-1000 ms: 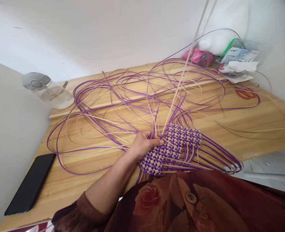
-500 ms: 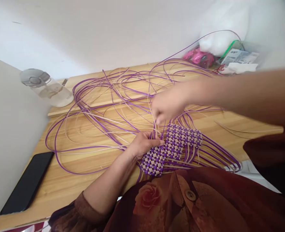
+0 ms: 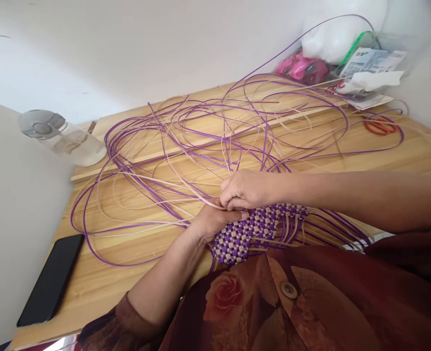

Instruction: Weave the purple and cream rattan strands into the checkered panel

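A woven piece (image 3: pixel 233 240) in a purple and beige check lies at the table's near edge, against my shirt. My left hand (image 3: pixel 215 219) grips its upper left edge, thumb on top of the weave and fingers hidden beneath. Right beside that thumb, my right hand (image 3: pixel 242 190) is closed in a pinch on a beige strand (image 3: pixel 196 192), which runs up and left from its fingers. The exact spot where the strand meets the weave is covered by my right hand. Long purple strands (image 3: pixel 116 146) and beige ones spread in loops over the table beyond.
A clear bottle with a grey lid (image 3: pixel 65 136) leans at the back left. A black phone (image 3: pixel 50 280) lies at the left edge. Scissors with orange handles (image 3: pixel 379 126) rest at right, near a pink bundle (image 3: pixel 303 67), a white bag (image 3: pixel 339 36) and papers (image 3: pixel 376 63).
My right hand has come down and nearer to my left hand, now covering part of the weave. My left hand keeps its grip. The view has shifted slightly, showing the scissors.
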The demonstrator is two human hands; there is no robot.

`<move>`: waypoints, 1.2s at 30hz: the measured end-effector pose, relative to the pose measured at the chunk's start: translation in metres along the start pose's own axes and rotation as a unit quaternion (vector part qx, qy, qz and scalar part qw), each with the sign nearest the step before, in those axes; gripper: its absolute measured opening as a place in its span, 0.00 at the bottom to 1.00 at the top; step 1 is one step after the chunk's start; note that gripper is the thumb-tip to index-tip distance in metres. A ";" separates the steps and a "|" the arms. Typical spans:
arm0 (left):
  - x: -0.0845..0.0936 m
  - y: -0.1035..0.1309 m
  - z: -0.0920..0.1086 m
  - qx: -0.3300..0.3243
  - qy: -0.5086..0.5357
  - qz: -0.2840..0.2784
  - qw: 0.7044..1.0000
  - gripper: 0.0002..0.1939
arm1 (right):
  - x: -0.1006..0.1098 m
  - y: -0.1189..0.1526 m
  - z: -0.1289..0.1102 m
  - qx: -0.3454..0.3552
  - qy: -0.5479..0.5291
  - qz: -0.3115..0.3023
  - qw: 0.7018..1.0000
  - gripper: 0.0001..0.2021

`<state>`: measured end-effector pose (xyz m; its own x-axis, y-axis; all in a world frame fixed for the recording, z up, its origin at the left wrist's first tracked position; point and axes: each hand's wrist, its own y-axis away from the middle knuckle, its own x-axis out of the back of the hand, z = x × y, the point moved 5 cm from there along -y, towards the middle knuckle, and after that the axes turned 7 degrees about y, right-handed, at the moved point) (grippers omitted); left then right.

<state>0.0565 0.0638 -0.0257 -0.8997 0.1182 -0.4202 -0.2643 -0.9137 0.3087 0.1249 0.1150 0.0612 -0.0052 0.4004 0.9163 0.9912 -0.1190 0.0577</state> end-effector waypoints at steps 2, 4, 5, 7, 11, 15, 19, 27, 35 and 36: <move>0.000 0.000 -0.001 0.004 0.006 0.001 1.000 0.19 | -0.003 -0.003 -0.001 0.009 0.019 -0.010 1.000 0.09; 0.002 0.001 -0.001 0.004 0.010 0.022 1.000 0.19 | -0.003 -0.007 -0.001 0.026 0.013 -0.018 0.999 0.10; 0.003 0.001 -0.001 0.006 0.014 0.040 0.999 0.19 | -0.002 -0.008 -0.001 0.036 0.002 -0.017 0.999 0.10; 0.006 0.002 -0.001 0.018 0.027 0.075 0.997 0.18 | -0.001 -0.011 0.000 0.051 -0.025 -0.013 0.998 0.11; 0.006 0.002 0.001 0.037 0.063 0.072 0.995 0.17 | 0.005 -0.005 0.006 0.001 -0.057 0.046 0.997 0.11; 0.001 0.003 -0.001 0.083 0.090 0.002 0.993 0.14 | 0.007 0.032 0.003 -0.129 -0.001 0.187 0.974 0.15; 0.000 0.004 -0.003 0.110 0.094 -0.011 0.989 0.18 | -0.024 0.068 -0.017 -0.143 0.009 0.185 0.972 0.14; 0.004 0.001 -0.004 0.094 0.072 0.016 0.993 0.17 | -0.054 0.073 -0.026 -0.106 0.062 0.341 0.932 0.08; 0.008 0.001 -0.004 0.104 0.057 0.032 0.992 0.17 | -0.056 0.077 -0.041 -0.143 -0.124 0.314 0.931 0.05; 0.008 0.000 -0.004 0.103 0.055 0.036 0.993 0.17 | -0.055 0.079 -0.043 -0.131 -0.132 0.316 0.930 0.04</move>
<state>0.0506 0.0630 -0.0325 -0.8783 0.0017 -0.4781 -0.2759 -0.8184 0.5040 0.1973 0.0441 0.0321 0.6344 0.3810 0.6726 0.7194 -0.6095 -0.3332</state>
